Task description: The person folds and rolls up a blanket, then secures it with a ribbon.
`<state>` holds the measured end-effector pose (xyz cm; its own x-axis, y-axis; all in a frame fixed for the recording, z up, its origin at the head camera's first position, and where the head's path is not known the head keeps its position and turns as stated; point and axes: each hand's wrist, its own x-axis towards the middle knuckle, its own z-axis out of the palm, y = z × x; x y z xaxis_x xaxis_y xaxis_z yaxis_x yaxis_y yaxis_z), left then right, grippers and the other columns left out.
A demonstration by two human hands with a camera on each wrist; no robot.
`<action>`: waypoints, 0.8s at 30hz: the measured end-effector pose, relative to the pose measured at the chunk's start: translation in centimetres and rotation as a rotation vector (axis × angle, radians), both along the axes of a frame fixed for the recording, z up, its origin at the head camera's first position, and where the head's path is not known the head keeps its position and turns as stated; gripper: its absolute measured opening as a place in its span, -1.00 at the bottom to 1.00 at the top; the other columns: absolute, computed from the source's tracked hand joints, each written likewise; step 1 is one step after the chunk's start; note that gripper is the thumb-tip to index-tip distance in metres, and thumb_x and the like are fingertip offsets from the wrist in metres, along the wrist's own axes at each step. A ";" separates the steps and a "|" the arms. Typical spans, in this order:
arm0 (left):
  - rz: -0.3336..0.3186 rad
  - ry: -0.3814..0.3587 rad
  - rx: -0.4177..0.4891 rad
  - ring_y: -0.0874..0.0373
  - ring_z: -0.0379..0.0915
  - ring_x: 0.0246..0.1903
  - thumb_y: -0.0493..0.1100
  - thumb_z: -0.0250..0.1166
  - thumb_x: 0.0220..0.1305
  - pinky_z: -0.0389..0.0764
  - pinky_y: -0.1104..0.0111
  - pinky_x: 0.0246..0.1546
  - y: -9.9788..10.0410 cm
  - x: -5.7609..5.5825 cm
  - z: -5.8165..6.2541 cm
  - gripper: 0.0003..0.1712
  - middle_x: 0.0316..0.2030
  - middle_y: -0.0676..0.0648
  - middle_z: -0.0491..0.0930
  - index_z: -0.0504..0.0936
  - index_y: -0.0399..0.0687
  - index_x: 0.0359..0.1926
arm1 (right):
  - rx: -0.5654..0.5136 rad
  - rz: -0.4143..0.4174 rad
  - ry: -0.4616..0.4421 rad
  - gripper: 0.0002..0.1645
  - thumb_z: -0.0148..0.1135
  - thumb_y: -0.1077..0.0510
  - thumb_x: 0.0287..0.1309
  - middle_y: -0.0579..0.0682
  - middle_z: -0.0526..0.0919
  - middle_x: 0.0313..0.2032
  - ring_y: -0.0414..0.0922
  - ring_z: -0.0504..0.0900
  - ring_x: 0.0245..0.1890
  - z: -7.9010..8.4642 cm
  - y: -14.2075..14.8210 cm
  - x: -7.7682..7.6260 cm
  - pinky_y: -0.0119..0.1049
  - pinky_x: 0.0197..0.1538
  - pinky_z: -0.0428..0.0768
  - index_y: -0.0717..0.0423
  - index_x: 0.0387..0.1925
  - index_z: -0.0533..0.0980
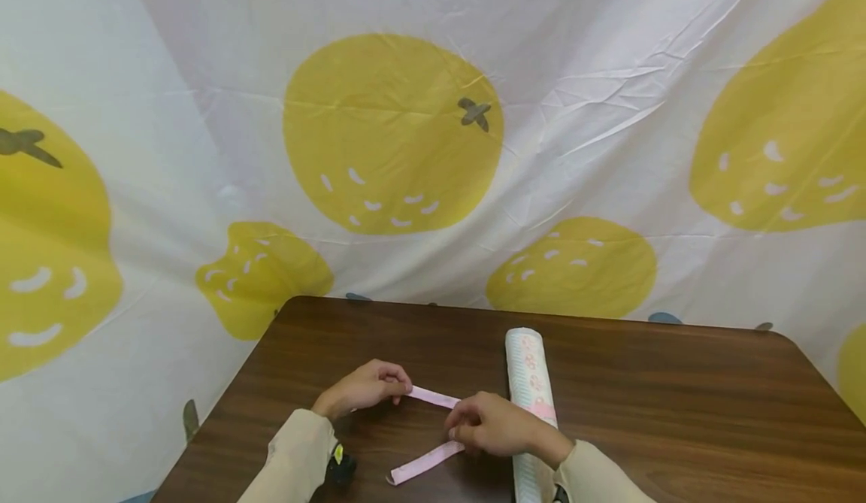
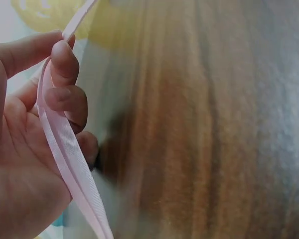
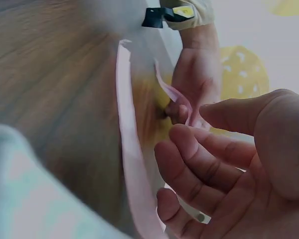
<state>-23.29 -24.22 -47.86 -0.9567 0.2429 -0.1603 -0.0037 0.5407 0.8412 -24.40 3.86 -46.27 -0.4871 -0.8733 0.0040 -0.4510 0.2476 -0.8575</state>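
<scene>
A long pale pink ribbon (image 1: 436, 397) stretches between the two hands over the table. My left hand (image 1: 368, 386) pinches it between thumb and forefinger; in the left wrist view the ribbon (image 2: 74, 149), creased lengthwise, trails down across the palm. My right hand (image 1: 497, 424) has curled fingers at the other stretch, with the ribbon passing behind the fingers (image 3: 177, 167) in the right wrist view. From there a loose tail (image 3: 124, 99) runs out to a cut end, which in the head view points left and toward the front.
A white patterned roll (image 1: 531, 371) lies lengthwise on the dark wood table (image 1: 676, 405), right under the right forearm. A black wrist device (image 1: 341, 464) with a yellow mark sits by the left cuff. A fruit-print cloth (image 1: 399, 277) hangs behind the table.
</scene>
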 end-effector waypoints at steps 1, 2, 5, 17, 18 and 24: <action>-0.001 -0.009 0.029 0.17 0.42 -0.45 -0.13 0.27 0.34 0.38 0.38 -0.41 0.0 0.0 0.1 -0.83 -0.52 0.03 0.56 0.69 -0.15 -0.26 | -0.009 -0.009 -0.006 -0.81 0.21 0.21 0.27 -0.05 0.60 -0.61 -0.29 0.53 -0.61 0.2 -0.1 -0.1 -0.44 -0.49 0.48 0.26 -0.18 0.63; 0.001 -0.020 0.061 0.17 0.42 -0.45 -0.14 0.27 0.35 0.38 0.38 -0.40 0.0 0.1 0.2 -0.83 -0.51 0.02 0.56 0.68 -0.17 -0.26 | -0.018 -0.016 -0.010 -0.80 0.21 0.21 0.27 -0.04 0.60 -0.60 -0.27 0.53 -0.60 0.4 -0.2 -0.2 -0.44 -0.50 0.47 0.28 -0.16 0.61; 0.007 -0.048 0.156 0.16 0.42 -0.42 -0.16 0.27 0.35 0.43 0.38 -0.37 0.1 0.2 0.8 -0.81 -0.46 -0.03 0.55 0.66 -0.22 -0.24 | -0.053 -0.038 -0.025 -0.74 0.20 0.21 0.29 0.03 0.63 -0.56 -0.21 0.57 -0.58 1.1 -0.4 -0.6 -0.42 -0.50 0.50 0.31 -0.08 0.56; -0.096 -0.007 0.192 0.11 0.50 -0.38 -0.11 0.27 0.36 0.57 0.24 -0.19 2.6 0.2 4.2 -0.80 -0.38 -0.09 0.57 0.64 -0.18 -0.19 | -0.156 -0.148 -0.257 -0.51 0.06 0.01 0.45 0.10 0.68 -0.49 -0.12 0.62 -0.62 3.0 -1.9 -1.4 -0.25 -0.46 0.60 0.28 0.20 0.38; -0.115 -0.004 0.187 0.10 0.49 -0.46 -0.10 0.26 0.38 0.58 0.25 -0.28 2.8 0.3 4.5 -0.80 -0.40 -0.08 0.57 0.64 -0.17 -0.19 | -0.161 -0.152 -0.281 -0.49 0.03 -0.05 0.47 0.09 0.68 -0.49 -0.14 0.61 -0.63 3.1 -1.9 -1.3 -0.28 -0.47 0.59 0.27 0.18 0.40; -0.213 -0.021 0.233 0.02 0.36 -0.81 -0.09 0.20 0.43 0.45 0.25 -0.60 3.7 0.4 5.6 -0.77 -0.41 -0.06 0.64 0.62 -0.18 -0.15 | -0.145 -0.188 -0.294 -0.42 -0.07 -0.22 0.47 0.03 0.67 -0.54 -0.18 0.59 -0.67 3.6 -1.8 -1.0 -0.29 -0.51 0.55 0.20 -0.13 0.58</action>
